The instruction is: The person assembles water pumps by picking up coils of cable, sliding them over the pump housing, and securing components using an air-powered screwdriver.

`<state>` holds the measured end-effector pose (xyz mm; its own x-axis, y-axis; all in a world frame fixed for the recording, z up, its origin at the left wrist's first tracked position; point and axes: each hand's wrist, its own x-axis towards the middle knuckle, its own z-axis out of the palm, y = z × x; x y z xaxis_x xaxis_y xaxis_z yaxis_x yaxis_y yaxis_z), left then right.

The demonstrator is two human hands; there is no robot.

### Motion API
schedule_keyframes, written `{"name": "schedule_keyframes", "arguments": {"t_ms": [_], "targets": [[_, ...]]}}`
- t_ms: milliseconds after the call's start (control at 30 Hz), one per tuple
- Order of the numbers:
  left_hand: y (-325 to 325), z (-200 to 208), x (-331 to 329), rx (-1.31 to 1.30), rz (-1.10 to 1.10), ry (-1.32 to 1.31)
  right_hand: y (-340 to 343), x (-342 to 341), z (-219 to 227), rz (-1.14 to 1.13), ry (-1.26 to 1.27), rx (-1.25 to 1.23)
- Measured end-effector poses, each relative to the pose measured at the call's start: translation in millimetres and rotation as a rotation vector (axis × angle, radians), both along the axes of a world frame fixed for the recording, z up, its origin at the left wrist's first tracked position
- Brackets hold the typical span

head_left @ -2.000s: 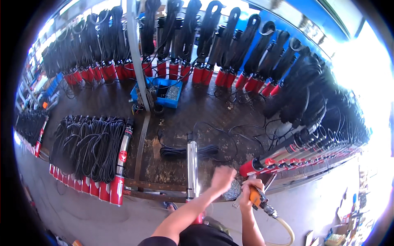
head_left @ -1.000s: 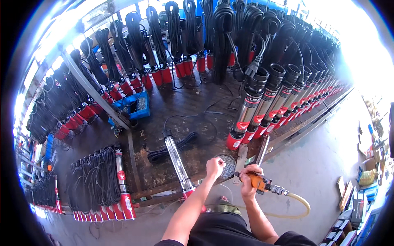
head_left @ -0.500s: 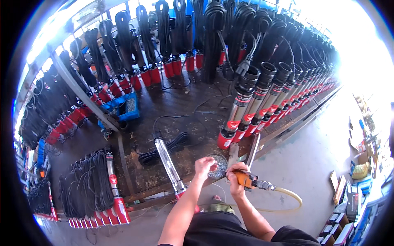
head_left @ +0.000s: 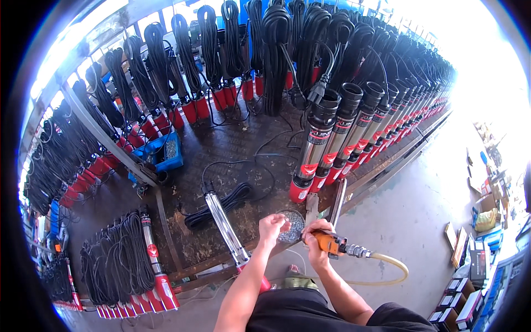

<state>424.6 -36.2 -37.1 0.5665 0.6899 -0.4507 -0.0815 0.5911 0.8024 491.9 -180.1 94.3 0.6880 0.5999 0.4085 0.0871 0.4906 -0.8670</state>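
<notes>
My right hand (head_left: pixel 317 244) is wrapped round an orange air tool (head_left: pixel 328 242); a metal fitting and a pale yellow hose (head_left: pixel 395 263) run from its back end. My left hand (head_left: pixel 272 229) is closed in a pinch beside a round dish of small metal parts (head_left: pixel 292 234). What its fingertips hold, if anything, is too small to make out. Left of my left forearm lies a steel tube pump (head_left: pixel 224 224) with a red end (head_left: pixel 265 285), partly hidden by that arm. A coiled black cable (head_left: pixel 232 198) rests next to the pump on the dark bench (head_left: pixel 193 243).
Upright steel pumps with red bases (head_left: pixel 315 149) line the bench's right side. Pumps with hanging black cable coils (head_left: pixel 160 55) fill the back. A blue bin of small parts (head_left: pixel 168 157) stands by a slanted metal post (head_left: pixel 108 130). More cabled pumps (head_left: pixel 119 263) are at left; boxes (head_left: pixel 456 293) at right.
The view has shifted slightly, so the bench and pumps sit a little differently in the picture. Both hands keep nearly the same pose, the right still gripping the air tool.
</notes>
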Motion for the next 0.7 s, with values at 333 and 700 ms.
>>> {"name": "schedule_keyframes", "arguments": {"t_ms": [333, 700], "targets": [[-6.2, 23.0, -12.6, -0.185, 0.031, -0.159, -0.9, -3.1, 3.9, -0.023, 0.08, 0.01], [-41.0, 66.5, -110.2, -0.442, 0.19, -0.387, 21.4, -44.8, 26.7, 0.149, 0.206, 0.208]]}}
